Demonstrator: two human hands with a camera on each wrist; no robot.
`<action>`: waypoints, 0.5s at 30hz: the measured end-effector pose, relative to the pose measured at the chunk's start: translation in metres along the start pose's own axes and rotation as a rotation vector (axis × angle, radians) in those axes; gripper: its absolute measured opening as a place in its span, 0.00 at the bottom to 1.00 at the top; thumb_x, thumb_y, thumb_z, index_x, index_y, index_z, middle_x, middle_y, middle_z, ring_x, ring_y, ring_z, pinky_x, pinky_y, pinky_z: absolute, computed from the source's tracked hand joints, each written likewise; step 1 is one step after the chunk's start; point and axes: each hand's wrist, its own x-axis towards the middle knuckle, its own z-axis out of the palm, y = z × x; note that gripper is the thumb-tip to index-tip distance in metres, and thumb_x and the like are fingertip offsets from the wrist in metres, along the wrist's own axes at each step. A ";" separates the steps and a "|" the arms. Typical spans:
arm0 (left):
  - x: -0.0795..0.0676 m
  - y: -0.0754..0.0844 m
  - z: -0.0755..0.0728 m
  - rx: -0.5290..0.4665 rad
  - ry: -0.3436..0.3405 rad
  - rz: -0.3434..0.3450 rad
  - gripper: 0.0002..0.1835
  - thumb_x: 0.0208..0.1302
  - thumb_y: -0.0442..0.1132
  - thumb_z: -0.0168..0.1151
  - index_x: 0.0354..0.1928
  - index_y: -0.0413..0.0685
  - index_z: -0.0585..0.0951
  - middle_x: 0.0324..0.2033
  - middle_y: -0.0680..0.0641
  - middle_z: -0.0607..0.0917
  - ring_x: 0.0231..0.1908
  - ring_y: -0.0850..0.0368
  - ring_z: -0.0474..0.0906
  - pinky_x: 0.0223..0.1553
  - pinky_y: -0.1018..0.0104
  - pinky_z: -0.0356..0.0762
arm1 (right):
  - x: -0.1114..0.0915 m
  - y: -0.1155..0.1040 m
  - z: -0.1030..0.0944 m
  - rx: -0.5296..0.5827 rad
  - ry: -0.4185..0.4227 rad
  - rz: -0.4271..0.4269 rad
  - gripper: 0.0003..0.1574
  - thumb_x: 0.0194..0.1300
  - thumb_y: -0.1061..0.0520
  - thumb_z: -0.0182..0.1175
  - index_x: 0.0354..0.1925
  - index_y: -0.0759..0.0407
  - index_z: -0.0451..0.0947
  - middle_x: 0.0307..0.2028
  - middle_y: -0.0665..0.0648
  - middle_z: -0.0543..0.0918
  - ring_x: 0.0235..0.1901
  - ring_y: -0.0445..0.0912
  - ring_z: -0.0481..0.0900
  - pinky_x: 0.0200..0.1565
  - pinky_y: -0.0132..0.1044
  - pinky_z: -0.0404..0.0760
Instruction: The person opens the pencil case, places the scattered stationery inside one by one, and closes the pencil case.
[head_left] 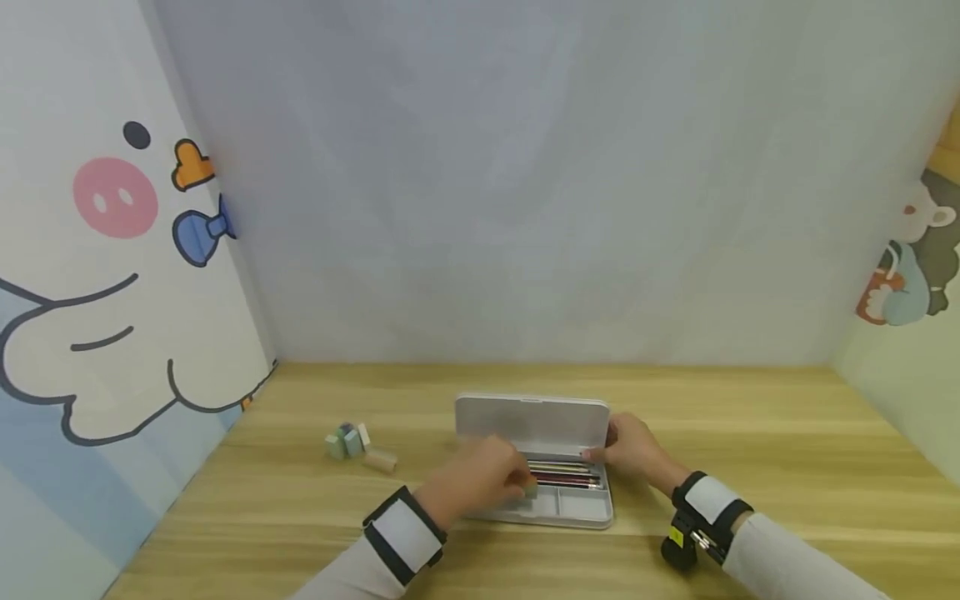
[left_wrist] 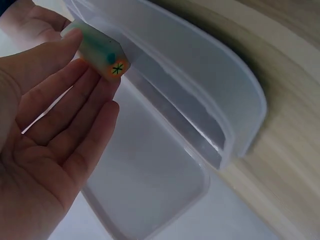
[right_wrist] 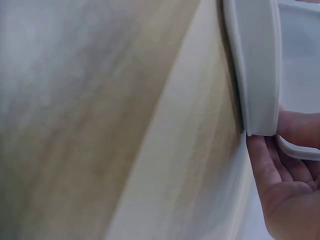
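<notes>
In the head view, a white pencil case lies with its lid raised, and several pencils rest in its upper part. My left hand is over the left half of the tray. Its thumb and fingertips pinch a small pale green eraser with an orange mark, clearest in the left wrist view. At the case's right side, my right hand grips the edge, thumb inside and fingers outside, as the right wrist view shows. The left hand hides part of the tray.
Several small pastel erasers stand grouped on the wooden table left of the case. A beige block lies beside them. A pale curtain hangs behind the table, and printed cloths line both sides.
</notes>
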 end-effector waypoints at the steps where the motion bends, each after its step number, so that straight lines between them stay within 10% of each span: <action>1: 0.001 0.002 0.002 0.007 0.000 -0.002 0.02 0.49 0.41 0.68 0.27 0.55 0.84 0.20 0.62 0.79 0.20 0.72 0.65 0.20 0.80 0.65 | -0.001 0.001 0.001 0.000 0.004 0.001 0.20 0.43 0.61 0.70 0.36 0.68 0.77 0.34 0.62 0.84 0.33 0.46 0.77 0.42 0.49 0.78; 15: 0.012 0.022 0.015 0.136 0.030 0.039 0.02 0.50 0.43 0.68 0.24 0.56 0.83 0.22 0.61 0.81 0.22 0.74 0.69 0.26 0.81 0.72 | -0.001 0.000 0.001 0.022 0.027 -0.012 0.19 0.43 0.62 0.70 0.35 0.67 0.78 0.34 0.62 0.84 0.34 0.46 0.77 0.42 0.49 0.78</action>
